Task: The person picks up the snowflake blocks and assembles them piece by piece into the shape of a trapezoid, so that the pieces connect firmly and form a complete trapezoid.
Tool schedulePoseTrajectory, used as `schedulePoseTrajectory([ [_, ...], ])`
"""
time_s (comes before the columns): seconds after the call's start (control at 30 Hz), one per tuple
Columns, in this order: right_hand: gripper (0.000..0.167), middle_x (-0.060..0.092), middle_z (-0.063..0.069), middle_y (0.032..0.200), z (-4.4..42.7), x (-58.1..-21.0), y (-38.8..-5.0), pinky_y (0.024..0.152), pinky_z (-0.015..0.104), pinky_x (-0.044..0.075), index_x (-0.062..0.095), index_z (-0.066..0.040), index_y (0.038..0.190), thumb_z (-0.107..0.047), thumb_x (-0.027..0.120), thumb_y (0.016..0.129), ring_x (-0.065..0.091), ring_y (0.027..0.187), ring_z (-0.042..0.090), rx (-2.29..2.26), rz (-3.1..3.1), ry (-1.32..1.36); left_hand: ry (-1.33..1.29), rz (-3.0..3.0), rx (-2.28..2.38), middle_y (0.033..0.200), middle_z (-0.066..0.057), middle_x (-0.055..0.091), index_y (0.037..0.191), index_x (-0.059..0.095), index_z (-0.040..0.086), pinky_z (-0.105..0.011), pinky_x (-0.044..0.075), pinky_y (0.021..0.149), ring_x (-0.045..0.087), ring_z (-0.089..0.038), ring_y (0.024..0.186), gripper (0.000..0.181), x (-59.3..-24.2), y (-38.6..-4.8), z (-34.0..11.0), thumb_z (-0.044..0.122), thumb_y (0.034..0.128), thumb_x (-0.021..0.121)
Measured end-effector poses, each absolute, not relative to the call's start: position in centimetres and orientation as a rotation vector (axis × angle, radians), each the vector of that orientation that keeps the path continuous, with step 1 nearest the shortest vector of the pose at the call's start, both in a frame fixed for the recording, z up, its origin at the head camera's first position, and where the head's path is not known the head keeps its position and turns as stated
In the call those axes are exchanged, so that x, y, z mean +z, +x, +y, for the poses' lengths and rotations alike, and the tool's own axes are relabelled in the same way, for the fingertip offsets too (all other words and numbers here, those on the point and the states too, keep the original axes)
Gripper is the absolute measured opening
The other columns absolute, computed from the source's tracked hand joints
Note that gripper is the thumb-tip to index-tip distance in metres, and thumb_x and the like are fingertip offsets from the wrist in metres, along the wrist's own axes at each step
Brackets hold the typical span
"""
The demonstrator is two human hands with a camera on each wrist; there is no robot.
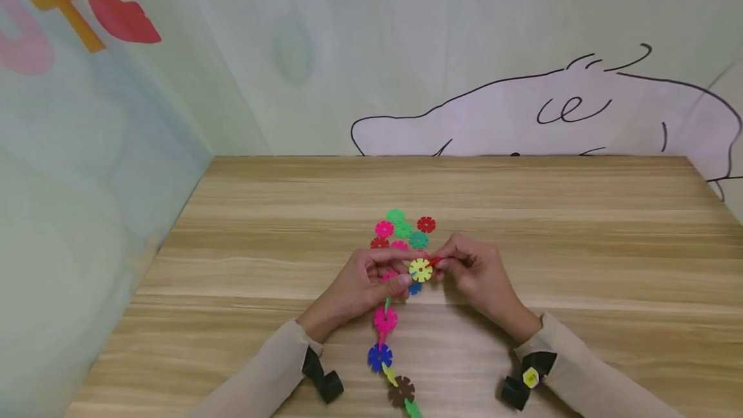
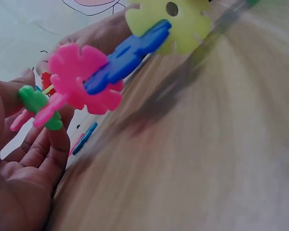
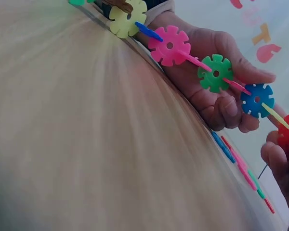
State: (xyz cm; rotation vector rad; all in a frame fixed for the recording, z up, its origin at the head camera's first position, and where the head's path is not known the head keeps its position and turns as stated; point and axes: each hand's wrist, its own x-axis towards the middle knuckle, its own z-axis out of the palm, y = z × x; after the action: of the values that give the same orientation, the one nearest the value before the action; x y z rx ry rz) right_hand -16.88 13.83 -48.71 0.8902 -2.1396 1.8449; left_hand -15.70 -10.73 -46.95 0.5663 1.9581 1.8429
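Notched plastic snowflake discs are slotted together in a chain. My left hand [image 1: 360, 286] pinches the chain between thumb and fingers near its far end, by a blue disc [image 3: 256, 100]. Beyond that sits a yellow disc [image 1: 420, 269]. A red disc [image 1: 434, 262] touches the yellow one, and my right hand [image 1: 478, 276] pinches it between thumb and forefinger. From the left hand the chain runs toward me, through a green disc [image 3: 215, 73], a pink disc [image 1: 385, 319], a dark blue disc [image 1: 380, 357] and a brown disc [image 1: 401, 392].
Several loose discs lie on the wooden table [image 1: 261, 211] just beyond my hands, among them a green disc [image 1: 396, 215], a dark red disc [image 1: 426, 224] and a teal disc [image 1: 418, 240]. A blue disc [image 1: 415, 288] lies below the hands. A printed cloth backdrop [image 1: 348, 50] stands behind the table.
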Motion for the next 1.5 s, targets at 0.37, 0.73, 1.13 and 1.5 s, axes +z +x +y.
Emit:
schedulePoseTrajectory([
  [0.37, 0.016, 0.082, 0.011, 0.097, 14.2, -48.2, -17.5, 0.082, 0.019, 0.061, 0.078, -0.003, 0.107, 0.008, 0.072, 0.096, 0.074, 0.088, 0.003, 1.734, -2.345, 0.804, 0.523, 1.987, 1.883, 0.099, -0.018, 0.071, 0.141, 0.068, 0.009, -0.019, 0.057, 0.066, 0.073, -0.009, 0.075, 0.035, -46.9, -15.7, -10.6, 0.013, 0.1062, 0.066],
  [0.73, 0.029, 0.076, 0.008, 0.103, 14.1, -47.7, -20.9, 0.075, 0.026, 0.053, 0.073, -0.009, 0.133, -0.006, 0.065, 0.106, 0.063, 0.083, 0.017, 1.267, -2.658, 0.636, 0.527, 2.011, 1.942, 0.078, -0.002, 0.067, 0.138, 0.068, 0.006, -0.024, 0.053, 0.058, 0.066, -0.012, 0.063, 0.034, -46.7, -16.0, -11.1, 0.014, 0.1057, 0.060],
  [1.13, 0.021, 0.064, 0.015, 0.112, 12.7, -47.1, -22.1, 0.073, 0.041, 0.055, 0.072, -0.005, 0.119, -0.013, 0.074, 0.099, 0.063, 0.088, 0.027, 0.798, -2.854, 0.676, 0.557, 2.052, 1.915, 0.074, -0.014, 0.066, 0.139, 0.068, 0.006, -0.026, 0.053, 0.057, 0.063, -0.013, 0.062, 0.038, -46.7, -16.2, -11.2, 0.013, 0.1049, 0.054],
  [1.5, 0.016, 0.081, 0.007, 0.096, 14.7, -47.8, -20.4, 0.073, 0.023, 0.053, 0.072, -0.006, 0.115, -0.008, 0.076, 0.100, 0.068, 0.080, 0.013, 1.295, -2.701, 0.509, 0.551, 2.020, 1.923, 0.074, -0.008, 0.066, 0.139, 0.068, 0.008, -0.025, 0.054, 0.057, 0.061, -0.011, 0.062, 0.038, -47.0, -16.3, -11.3, 0.014, 0.1045, 0.053],
])
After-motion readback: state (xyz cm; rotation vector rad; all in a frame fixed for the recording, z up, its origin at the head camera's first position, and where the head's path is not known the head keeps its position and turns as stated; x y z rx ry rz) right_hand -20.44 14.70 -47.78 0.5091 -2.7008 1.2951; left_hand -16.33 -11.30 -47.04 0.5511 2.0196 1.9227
